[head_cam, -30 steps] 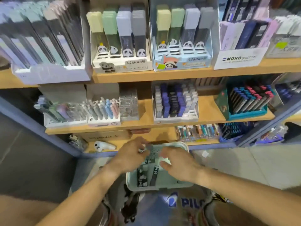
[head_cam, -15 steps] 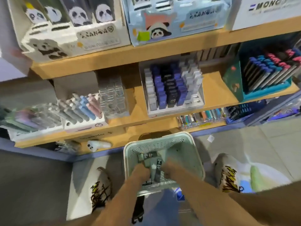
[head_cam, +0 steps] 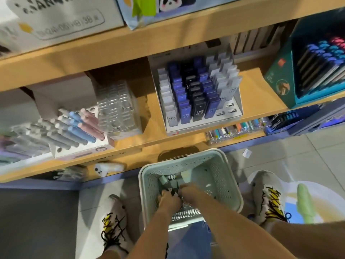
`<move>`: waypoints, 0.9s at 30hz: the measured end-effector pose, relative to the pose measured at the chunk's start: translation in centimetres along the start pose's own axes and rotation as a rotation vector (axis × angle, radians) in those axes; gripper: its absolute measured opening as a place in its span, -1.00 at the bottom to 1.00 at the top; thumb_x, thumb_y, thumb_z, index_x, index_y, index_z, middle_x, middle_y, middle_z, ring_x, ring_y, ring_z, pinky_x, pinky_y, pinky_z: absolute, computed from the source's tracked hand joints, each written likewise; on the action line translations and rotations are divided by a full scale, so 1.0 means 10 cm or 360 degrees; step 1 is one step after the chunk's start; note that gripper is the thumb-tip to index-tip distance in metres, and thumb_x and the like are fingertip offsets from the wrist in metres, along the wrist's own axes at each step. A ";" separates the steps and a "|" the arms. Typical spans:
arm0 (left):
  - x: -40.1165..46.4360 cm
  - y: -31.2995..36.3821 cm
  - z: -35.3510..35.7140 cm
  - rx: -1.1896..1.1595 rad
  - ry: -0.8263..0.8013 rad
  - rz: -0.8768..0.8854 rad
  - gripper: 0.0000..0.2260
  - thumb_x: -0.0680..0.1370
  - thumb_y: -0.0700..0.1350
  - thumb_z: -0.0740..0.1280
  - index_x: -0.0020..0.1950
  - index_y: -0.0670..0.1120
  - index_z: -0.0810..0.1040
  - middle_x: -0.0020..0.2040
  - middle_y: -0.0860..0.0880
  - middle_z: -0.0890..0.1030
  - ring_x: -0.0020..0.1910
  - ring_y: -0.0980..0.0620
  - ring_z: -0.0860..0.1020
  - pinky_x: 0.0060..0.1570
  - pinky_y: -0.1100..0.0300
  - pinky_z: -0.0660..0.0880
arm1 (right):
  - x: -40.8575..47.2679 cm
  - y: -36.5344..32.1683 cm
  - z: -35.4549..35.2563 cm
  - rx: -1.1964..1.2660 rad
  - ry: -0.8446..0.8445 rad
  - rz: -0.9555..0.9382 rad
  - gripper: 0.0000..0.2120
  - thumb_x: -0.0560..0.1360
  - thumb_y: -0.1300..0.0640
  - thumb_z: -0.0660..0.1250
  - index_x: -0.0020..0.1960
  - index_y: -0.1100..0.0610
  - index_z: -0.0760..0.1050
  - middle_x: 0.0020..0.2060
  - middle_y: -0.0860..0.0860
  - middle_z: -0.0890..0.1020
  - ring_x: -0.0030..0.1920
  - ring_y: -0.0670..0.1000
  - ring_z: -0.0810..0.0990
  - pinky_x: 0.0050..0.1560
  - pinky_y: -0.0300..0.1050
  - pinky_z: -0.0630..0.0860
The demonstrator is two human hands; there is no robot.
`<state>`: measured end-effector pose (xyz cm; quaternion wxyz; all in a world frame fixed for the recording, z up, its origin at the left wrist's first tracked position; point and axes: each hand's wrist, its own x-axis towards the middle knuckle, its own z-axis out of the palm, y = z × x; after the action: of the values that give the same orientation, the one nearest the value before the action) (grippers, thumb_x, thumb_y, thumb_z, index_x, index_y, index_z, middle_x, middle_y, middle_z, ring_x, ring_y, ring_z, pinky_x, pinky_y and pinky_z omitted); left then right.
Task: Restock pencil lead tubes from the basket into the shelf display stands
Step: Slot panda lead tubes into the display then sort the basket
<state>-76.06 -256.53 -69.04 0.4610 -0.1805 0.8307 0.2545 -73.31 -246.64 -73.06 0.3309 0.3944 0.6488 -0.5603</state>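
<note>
Both hands down in basket — pickup step.
Left hand and right hand curled on panda lead tubes; fingers' exact grip unclear. Next — lift to panda display stand.

Stationery shop: shelves of boxed pens

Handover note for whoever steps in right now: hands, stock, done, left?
Left hand: down in the green basket, fingers on the panda-print lead tubes; a firm grip is not clear.
Right hand: beside it on the same tubes, grip also unclear.
Basket sits on the floor between the shoes, below the shelves.
HB lead display stand on the middle shelf looks mostly full.
Done: nothing lifted out.
Left: pick tubes and slot them into the stands.
</note>
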 end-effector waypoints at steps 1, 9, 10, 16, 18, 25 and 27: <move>-0.02 0.01 0.01 0.0096 0.0031 0.0018 -0.44 0.59 -0.10 0.36 0.54 -0.19 0.28 0.49 -0.23 0.36 0.45 -0.24 0.41 0.43 -0.03 0.41 | -0.07 -0.05 0.01 0.0031 -0.0010 -0.0013 -0.81 0.48 0.41 0.27 -0.15 0.20 0.61 -0.16 0.15 0.64 0.03 0.18 0.65 0.17 0.15 0.61; -0.03 -0.02 0.17 0.0359 0.0009 0.0146 -0.49 0.59 -0.07 0.35 0.45 -0.13 0.22 0.46 -0.35 0.30 0.39 -0.30 0.40 0.35 0.00 0.39 | -0.22 -0.30 -0.17 -0.1153 0.0332 -0.0582 -0.42 0.52 0.42 0.33 0.48 0.06 0.35 0.41 0.03 0.42 0.39 0.11 0.42 0.32 0.01 0.48; -0.01 -0.05 0.18 0.0354 -0.0001 0.0152 -0.49 0.57 -0.07 0.37 0.43 -0.11 0.23 0.45 -0.34 0.31 0.37 -0.29 0.41 0.34 0.01 0.40 | -0.20 -0.29 -0.20 -0.1298 0.0273 -0.0645 -0.38 0.52 0.42 0.34 0.51 0.07 0.30 0.45 0.04 0.38 0.44 0.13 0.36 0.35 0.06 0.47; 0.06 -0.10 0.13 0.0115 0.0038 0.0191 -0.27 0.47 -0.15 0.51 0.52 -0.14 0.18 0.44 -0.24 0.32 0.33 -0.22 0.46 0.36 -0.02 0.44 | -0.20 -0.08 -0.29 -0.1578 0.0262 -0.0469 -0.28 0.54 0.34 0.36 0.59 0.17 0.11 0.53 0.20 0.17 0.46 0.26 0.27 0.41 0.13 0.41; 0.11 -0.11 0.15 -0.0004 0.0027 0.0192 -0.13 0.43 -0.17 0.54 0.60 -0.13 0.08 0.45 -0.24 0.32 0.36 -0.23 0.45 0.39 -0.07 0.46 | -0.23 -0.06 -0.30 -0.1493 0.0252 -0.0310 -0.39 0.57 0.28 0.35 0.54 0.19 0.18 0.46 0.22 0.25 0.45 0.25 0.27 0.43 0.12 0.35; 0.12 0.00 0.15 -0.0151 0.0076 0.0083 -0.13 0.53 -0.28 0.46 0.65 -0.16 -0.06 0.47 -0.29 0.34 0.37 -0.25 0.48 0.25 0.05 0.48 | -0.19 -0.06 -0.24 -0.0911 0.0368 -0.0056 -0.61 0.63 0.19 0.27 0.41 0.31 0.35 0.31 0.23 0.51 0.32 0.17 0.54 0.25 -0.04 0.51; 0.14 0.02 0.14 -0.0208 0.0097 0.0032 -0.21 0.52 -0.28 0.44 0.62 -0.18 0.06 0.41 -0.27 0.41 0.31 -0.23 0.50 0.16 0.07 0.47 | -0.18 -0.07 -0.21 -0.0686 0.0318 0.0033 -0.58 0.58 0.18 0.36 0.38 0.30 0.38 0.29 0.21 0.56 0.29 0.17 0.58 0.21 -0.05 0.54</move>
<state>-75.95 -255.61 -70.76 0.4201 -0.2095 0.8278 0.3071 -73.06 -244.84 -70.86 0.3472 0.3749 0.7789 -0.3635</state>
